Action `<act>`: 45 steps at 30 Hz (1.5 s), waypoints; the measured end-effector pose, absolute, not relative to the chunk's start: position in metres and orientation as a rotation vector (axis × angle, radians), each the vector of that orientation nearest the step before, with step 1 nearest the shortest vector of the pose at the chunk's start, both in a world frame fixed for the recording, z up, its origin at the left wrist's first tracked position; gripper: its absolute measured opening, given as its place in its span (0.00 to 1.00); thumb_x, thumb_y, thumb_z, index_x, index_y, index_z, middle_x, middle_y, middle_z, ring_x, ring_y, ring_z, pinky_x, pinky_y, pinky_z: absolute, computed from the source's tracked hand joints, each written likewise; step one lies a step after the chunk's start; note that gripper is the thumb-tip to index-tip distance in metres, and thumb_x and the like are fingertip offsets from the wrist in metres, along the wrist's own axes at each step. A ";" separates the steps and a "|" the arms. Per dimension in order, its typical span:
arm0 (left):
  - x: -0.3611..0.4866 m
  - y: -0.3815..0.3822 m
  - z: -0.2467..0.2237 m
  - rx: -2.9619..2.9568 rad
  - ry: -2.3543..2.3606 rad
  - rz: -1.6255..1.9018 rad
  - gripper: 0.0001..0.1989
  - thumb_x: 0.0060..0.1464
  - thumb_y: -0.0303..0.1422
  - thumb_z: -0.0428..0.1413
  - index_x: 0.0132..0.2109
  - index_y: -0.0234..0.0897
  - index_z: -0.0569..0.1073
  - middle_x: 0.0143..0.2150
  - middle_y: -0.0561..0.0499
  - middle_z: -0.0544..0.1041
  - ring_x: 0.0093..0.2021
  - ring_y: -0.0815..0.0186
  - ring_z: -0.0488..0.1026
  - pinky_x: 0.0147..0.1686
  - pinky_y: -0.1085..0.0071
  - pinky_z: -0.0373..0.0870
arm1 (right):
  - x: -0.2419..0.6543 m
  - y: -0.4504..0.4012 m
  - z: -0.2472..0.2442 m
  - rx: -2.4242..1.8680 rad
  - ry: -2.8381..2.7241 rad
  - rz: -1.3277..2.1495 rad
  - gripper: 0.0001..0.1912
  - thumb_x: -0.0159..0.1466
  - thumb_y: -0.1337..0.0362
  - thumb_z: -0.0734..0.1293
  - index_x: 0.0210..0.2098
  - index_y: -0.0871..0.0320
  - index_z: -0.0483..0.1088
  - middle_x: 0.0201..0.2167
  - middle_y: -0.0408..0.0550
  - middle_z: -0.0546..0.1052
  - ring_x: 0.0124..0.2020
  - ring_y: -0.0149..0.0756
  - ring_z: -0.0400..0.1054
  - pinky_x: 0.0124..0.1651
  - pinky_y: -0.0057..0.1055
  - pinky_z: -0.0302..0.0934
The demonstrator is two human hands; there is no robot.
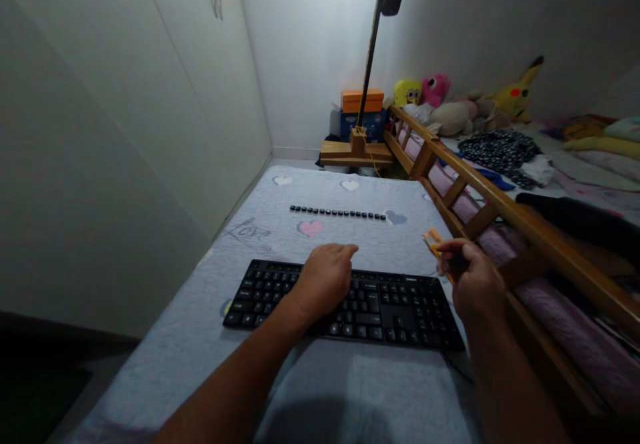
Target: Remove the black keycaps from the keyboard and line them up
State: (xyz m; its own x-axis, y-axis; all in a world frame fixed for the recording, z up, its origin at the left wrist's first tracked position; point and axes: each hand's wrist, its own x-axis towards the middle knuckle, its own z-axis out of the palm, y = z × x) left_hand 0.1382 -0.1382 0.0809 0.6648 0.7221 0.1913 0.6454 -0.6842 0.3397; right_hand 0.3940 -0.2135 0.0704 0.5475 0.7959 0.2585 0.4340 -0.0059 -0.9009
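Note:
A black full-size keyboard (400,314) lies across the bed sheet in front of me. Over its middle rests my left hand (327,274), fingers curled and largely hidden beneath it, with one digit pointing right past the keyboard's back edge. My right hand (473,274) is closed off the keyboard's right end, around a small dark tool (456,262) with what look like thin wire ends; its exact kind is unclear. Just beyond those fingers lies an orange item (431,239) with a pale tip. Farther back, a straight row of small black keycaps (340,213) crosses the sheet.
A wooden bed rail (480,177) runs along the right, with plush toys (453,117) and bedding behind it. A stand with a wooden base (357,154) is at the far end, near an orange box (363,101). White cupboard doors (125,131) flank the left.

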 end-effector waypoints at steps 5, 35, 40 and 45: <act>0.082 -0.111 0.091 2.625 1.308 0.278 0.17 0.60 0.30 0.47 0.54 0.35 0.70 0.53 0.44 0.74 0.54 0.58 0.69 0.56 0.61 0.63 | 0.364 -0.218 0.079 -1.468 -0.864 0.503 0.17 0.63 0.49 0.59 0.32 0.54 0.69 0.22 0.42 0.67 0.21 0.31 0.62 0.24 0.29 0.58; -0.028 -0.070 0.023 1.781 1.452 0.632 0.16 0.48 0.41 0.52 0.27 0.32 0.75 0.23 0.51 0.72 0.27 0.65 0.67 0.27 0.71 0.57 | 0.219 -0.181 0.057 -1.470 -1.492 0.479 0.09 0.65 0.63 0.59 0.37 0.56 0.71 0.35 0.47 0.73 0.38 0.37 0.67 0.43 0.33 0.60; -0.023 -0.071 0.024 1.772 1.419 0.650 0.15 0.48 0.41 0.52 0.28 0.32 0.75 0.25 0.50 0.73 0.28 0.64 0.68 0.28 0.71 0.59 | 0.219 -0.184 0.051 -1.448 -1.483 0.475 0.08 0.64 0.64 0.60 0.37 0.56 0.70 0.34 0.46 0.74 0.37 0.37 0.68 0.43 0.33 0.61; -0.024 -0.073 0.029 1.749 1.336 0.644 0.14 0.47 0.39 0.54 0.32 0.32 0.76 0.29 0.48 0.75 0.32 0.62 0.70 0.34 0.69 0.63 | 0.214 -0.185 0.047 -1.438 -1.490 0.514 0.05 0.62 0.65 0.62 0.35 0.56 0.70 0.31 0.45 0.74 0.34 0.36 0.69 0.39 0.31 0.62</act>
